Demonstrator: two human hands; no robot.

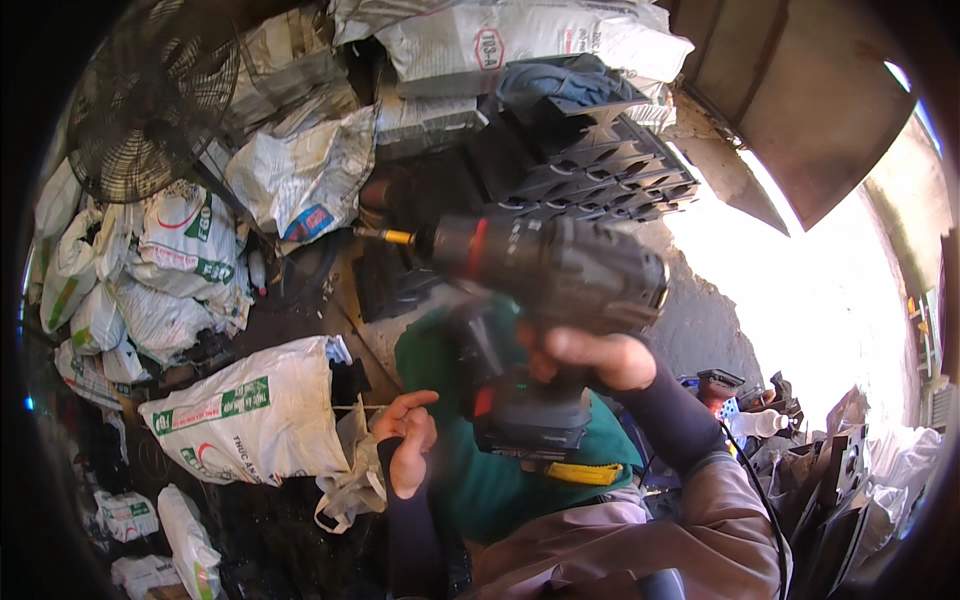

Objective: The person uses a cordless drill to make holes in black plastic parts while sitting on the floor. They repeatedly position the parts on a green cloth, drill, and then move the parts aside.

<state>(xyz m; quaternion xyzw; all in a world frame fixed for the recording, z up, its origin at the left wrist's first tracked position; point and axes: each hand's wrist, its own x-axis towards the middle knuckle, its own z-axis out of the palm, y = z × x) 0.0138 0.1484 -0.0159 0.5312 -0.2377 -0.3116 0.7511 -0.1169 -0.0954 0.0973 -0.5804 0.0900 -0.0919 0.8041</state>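
Observation:
A black cordless drill (pixel 560 268) with red accents and a gold-coloured bit holder is raised in front of me, its tip pointing left. My right hand (pixel 610 358) is wrapped around its grip, above the battery (pixel 530 425). Lower and to the left, my left hand (pixel 408 440) has its index finger stretched out and the others loosely bent, with nothing visible in it. Beside that hand lies a white woven sack (pixel 250 415) with green print. Green cloth (pixel 440 375) covers my lap under the drill, and a yellow strip (pixel 585 474) shows there.
Black moulded plastic pieces (pixel 620 175) are stacked ahead, with blue cloth (pixel 565 80) on top. Filled sacks (pixel 190 250) crowd the left below a standing fan (pixel 150 110). On the right are assorted scraps, a clear bottle (pixel 760 423) and another tool with a red body (pixel 716 388).

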